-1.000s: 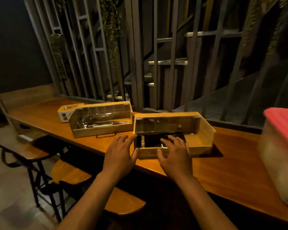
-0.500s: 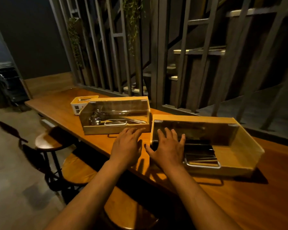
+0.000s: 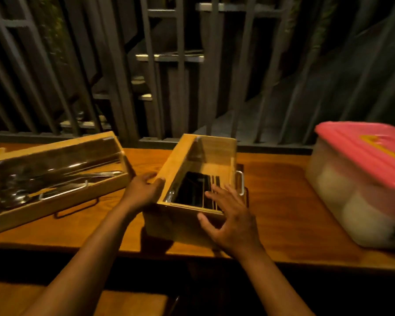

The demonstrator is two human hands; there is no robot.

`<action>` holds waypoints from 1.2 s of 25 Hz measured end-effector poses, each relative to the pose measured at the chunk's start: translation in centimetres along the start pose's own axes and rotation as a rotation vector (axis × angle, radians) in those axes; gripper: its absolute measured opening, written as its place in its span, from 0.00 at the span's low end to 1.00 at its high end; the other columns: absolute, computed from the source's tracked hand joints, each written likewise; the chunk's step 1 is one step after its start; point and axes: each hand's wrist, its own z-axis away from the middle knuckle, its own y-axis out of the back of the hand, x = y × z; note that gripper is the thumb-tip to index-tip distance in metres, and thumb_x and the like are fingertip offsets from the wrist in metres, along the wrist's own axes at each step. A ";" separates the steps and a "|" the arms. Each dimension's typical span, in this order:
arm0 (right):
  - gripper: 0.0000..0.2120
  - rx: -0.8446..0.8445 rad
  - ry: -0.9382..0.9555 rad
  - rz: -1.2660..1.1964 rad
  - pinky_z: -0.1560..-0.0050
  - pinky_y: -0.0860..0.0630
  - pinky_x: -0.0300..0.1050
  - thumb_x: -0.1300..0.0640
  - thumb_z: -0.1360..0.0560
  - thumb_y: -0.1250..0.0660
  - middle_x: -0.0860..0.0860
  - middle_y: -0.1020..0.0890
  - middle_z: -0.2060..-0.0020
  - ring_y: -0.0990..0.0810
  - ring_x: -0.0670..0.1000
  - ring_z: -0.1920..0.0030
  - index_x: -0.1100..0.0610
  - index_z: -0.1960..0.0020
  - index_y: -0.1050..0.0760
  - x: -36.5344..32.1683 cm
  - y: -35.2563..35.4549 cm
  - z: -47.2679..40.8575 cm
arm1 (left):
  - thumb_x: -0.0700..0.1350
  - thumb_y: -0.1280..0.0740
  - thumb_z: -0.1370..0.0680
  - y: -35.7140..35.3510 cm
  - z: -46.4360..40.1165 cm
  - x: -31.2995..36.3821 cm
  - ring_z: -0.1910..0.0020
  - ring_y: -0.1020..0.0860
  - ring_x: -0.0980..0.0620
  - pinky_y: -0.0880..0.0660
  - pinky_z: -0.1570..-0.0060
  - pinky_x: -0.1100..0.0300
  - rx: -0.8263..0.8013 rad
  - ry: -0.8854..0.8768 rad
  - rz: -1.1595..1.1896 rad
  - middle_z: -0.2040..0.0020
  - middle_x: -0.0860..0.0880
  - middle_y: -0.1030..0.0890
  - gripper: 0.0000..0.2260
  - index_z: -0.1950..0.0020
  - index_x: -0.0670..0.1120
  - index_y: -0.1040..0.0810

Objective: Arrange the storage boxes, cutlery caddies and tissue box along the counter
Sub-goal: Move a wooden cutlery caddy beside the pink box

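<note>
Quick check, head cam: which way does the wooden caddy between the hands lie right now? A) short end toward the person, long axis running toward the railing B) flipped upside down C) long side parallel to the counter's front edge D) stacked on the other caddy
A: the caddy shows its short end toward the person, left hand on its left wall, right hand at the near corner.

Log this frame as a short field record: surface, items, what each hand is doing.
surface: wooden counter
centre item: wooden caddy, turned end-on, dark contents
left item: second wooden caddy, metal cutlery inside
right item: pink-lidded storage box
left hand: gripping centre caddy's left wall
right hand: open, spread over its near right corner
</note>
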 end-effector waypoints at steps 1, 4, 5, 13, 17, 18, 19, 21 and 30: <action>0.27 0.007 -0.042 0.005 0.30 0.38 0.48 0.34 0.29 0.36 0.41 0.31 0.29 0.42 0.45 0.25 0.41 0.33 0.30 0.4 0.4 0.2 | 0.55 0.35 0.22 -0.7 0.6 0.4 0.49 0.22 0.49 0.27 0.53 0.56 -0.095 0.032 0.096 0.39 0.46 0.21 0.23 0.29 0.51 0.29; 0.28 0.057 -0.149 0.055 0.33 0.35 0.47 0.30 0.31 0.36 0.41 0.31 0.29 0.43 0.43 0.25 0.40 0.34 0.30 1.8 1.0 1.0 | 0.57 0.34 0.23 -3.2 1.9 1.3 0.42 0.24 0.45 0.24 0.51 0.53 -0.199 0.056 0.214 0.36 0.48 0.23 0.26 0.26 0.53 0.33; 0.29 0.067 -0.168 0.074 0.33 0.34 0.47 0.30 0.32 0.36 0.40 0.30 0.30 0.43 0.43 0.25 0.40 0.35 0.30 2.1 1.2 1.5 | 0.57 0.34 0.23 -3.9 2.4 1.5 0.40 0.24 0.44 0.24 0.49 0.51 -0.212 0.049 0.208 0.35 0.47 0.24 0.26 0.26 0.53 0.34; 0.28 0.140 -0.177 0.084 0.33 0.34 0.47 0.32 0.32 0.33 0.42 0.27 0.31 0.41 0.41 0.27 0.43 0.36 0.27 5.5 5.5 3.3 | 0.57 0.34 0.23 -8.6 4.6 5.3 0.44 0.25 0.45 0.22 0.50 0.50 -0.212 0.012 0.231 0.36 0.47 0.24 0.24 0.28 0.53 0.32; 0.28 0.154 -0.192 0.085 0.32 0.31 0.53 0.33 0.34 0.32 0.42 0.26 0.32 0.38 0.45 0.27 0.43 0.37 0.25 9.3 9.5 4.6 | 0.57 0.34 0.23 -13.0 6.7 8.3 0.43 0.25 0.46 0.23 0.52 0.52 -0.220 0.005 0.254 0.35 0.47 0.24 0.24 0.29 0.52 0.31; 0.29 0.157 -0.196 0.093 0.32 0.31 0.53 0.31 0.34 0.33 0.42 0.26 0.32 0.37 0.45 0.27 0.42 0.37 0.25 10.2 10.5 4.9 | 0.57 0.34 0.23 -13.9 7.1 9.1 0.42 0.25 0.45 0.23 0.52 0.52 -0.228 0.002 0.263 0.35 0.47 0.24 0.24 0.28 0.51 0.32; 0.29 0.162 -0.200 0.101 0.32 0.31 0.52 0.30 0.34 0.34 0.41 0.26 0.32 0.36 0.45 0.27 0.41 0.37 0.25 11.2 11.6 5.2 | 0.57 0.34 0.23 -15.1 7.4 9.9 0.40 0.25 0.44 0.23 0.51 0.52 -0.237 -0.005 0.268 0.35 0.47 0.24 0.24 0.28 0.51 0.32; 0.29 0.173 -0.201 0.119 0.32 0.34 0.47 0.30 0.34 0.34 0.40 0.27 0.32 0.36 0.45 0.27 0.41 0.36 0.25 13.2 13.4 5.9 | 0.57 0.34 0.23 -17.2 8.0 11.2 0.39 0.25 0.43 0.22 0.48 0.50 -0.239 -0.011 0.259 0.34 0.47 0.24 0.25 0.28 0.51 0.31; 0.28 0.184 -0.125 0.045 0.29 0.38 0.42 0.36 0.32 0.30 0.43 0.25 0.34 0.34 0.44 0.29 0.46 0.36 0.24 18.6 16.3 6.1 | 0.58 0.34 0.23 -21.4 9.8 14.4 0.39 0.25 0.42 0.22 0.45 0.45 -0.200 0.007 0.229 0.35 0.46 0.24 0.26 0.28 0.50 0.32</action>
